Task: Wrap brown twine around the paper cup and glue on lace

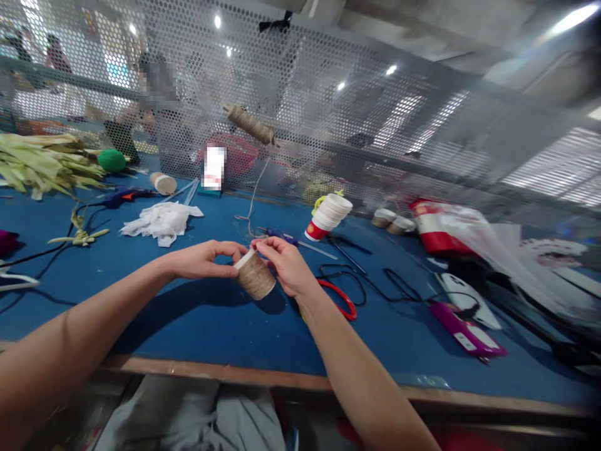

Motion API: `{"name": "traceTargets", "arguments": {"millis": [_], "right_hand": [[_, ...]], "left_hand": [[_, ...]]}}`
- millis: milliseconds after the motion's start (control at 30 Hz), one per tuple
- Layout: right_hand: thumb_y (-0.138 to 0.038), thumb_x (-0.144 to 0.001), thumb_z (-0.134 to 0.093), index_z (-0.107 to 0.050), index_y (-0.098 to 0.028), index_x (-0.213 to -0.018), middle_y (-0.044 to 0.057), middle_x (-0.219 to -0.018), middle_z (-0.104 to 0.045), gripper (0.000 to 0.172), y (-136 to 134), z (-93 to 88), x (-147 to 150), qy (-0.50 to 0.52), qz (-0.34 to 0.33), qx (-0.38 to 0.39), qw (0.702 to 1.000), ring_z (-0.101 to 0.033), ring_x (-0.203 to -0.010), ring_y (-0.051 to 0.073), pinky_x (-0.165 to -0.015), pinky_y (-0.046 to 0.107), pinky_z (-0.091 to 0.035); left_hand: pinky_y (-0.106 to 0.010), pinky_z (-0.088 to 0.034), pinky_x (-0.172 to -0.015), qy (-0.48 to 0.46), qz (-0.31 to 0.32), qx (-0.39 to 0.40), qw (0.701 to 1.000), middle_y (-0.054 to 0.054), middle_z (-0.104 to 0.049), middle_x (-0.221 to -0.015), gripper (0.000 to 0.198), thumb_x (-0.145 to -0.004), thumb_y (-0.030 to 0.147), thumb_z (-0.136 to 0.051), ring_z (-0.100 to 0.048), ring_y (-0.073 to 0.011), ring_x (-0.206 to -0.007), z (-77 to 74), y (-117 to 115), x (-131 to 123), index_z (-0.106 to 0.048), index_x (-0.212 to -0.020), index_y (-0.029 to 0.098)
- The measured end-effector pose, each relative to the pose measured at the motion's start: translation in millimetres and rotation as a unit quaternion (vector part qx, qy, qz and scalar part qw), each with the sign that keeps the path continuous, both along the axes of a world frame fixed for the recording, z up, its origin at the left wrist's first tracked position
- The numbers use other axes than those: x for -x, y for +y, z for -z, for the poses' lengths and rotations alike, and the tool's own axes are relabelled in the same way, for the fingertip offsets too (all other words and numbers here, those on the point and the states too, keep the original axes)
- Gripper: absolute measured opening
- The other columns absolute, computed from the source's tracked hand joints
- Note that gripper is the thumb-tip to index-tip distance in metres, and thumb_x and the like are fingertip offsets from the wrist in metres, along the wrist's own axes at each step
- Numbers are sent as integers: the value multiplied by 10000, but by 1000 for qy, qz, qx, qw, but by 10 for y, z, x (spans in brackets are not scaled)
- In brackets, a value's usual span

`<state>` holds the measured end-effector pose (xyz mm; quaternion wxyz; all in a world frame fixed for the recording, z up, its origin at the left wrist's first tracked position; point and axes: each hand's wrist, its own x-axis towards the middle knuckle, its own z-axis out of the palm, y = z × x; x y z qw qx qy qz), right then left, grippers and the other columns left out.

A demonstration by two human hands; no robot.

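A paper cup wrapped in brown twine (256,277) is held tilted above the blue table (197,319), near its front edge. My left hand (204,260) grips the cup's rim side with thumb and fingers curled. My right hand (286,266) pinches the cup's upper edge where the twine meets it. A thin twine strand (255,197) runs up from the cup to a twine spool (251,125) hanging on the mesh screen.
A stack of paper cups (328,216) lies on its side mid-table. Red-handled scissors (340,300), black cables (375,282), a purple tool (467,332), white fabric scraps (162,222), a glue gun (122,195) and dried leaves (42,166) surround the hands. A person sits behind the mesh screen (328,113).
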<state>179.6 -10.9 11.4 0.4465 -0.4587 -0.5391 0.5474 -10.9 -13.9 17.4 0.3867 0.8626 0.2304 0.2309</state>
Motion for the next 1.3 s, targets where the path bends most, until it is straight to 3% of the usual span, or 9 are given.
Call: {"name": "traceTargets", "arguments": {"millis": [300,600,1100,1200,1300], "right_hand": [[-322,-633,-638,-537,-155,-681,50,-971,-568,200,-20,-32,-13,21,-10,-42,999,-524,-857,124,-759,277,-411],[-373,-635,-625,-524,-165,-701,-13,-676,-527,240,-2,31,13,-11,-5,-17,1000,-503,-663,113,-634,264,-384],[-372,-725,-481,-459,-187,-673,-47,-590,-436,194,-15,33,19,-133,35,-47,989,-402,-562,99,-528,236,-312],[-353,-718,-480,-463,-191,-677,-44,-590,-444,168,36,20,-17,-100,70,-42,992,-412,-565,106,-525,236,-319],[-357,-713,-484,-456,-196,-677,-45,-579,-441,167,82,13,-50,-70,101,-49,991,-417,-563,112,-523,237,-325]], "left_hand": [[-282,-320,-931,5,3,-5,1000,-88,-488,-1192,153,-789,284,-480,-462,-173,-1077,6,1,-7,-488,-775,131],[-274,-289,-959,6,2,-14,1000,-89,-449,-1241,153,-795,280,-470,-426,-172,-1125,0,-3,-2,-491,-775,130],[-276,-288,-960,0,-28,8,1000,-70,-465,-1237,143,-766,277,-503,-443,-165,-1119,-37,-27,-8,-539,-802,143],[-267,-341,-903,-38,-76,55,995,-64,-536,-1137,171,-750,261,-516,-495,-151,-1039,-33,0,0,-553,-873,149],[-247,-404,-763,-122,-186,99,970,-39,-600,-836,161,-759,279,-489,-548,-115,-801,-7,51,11,-542,-785,129]]}}
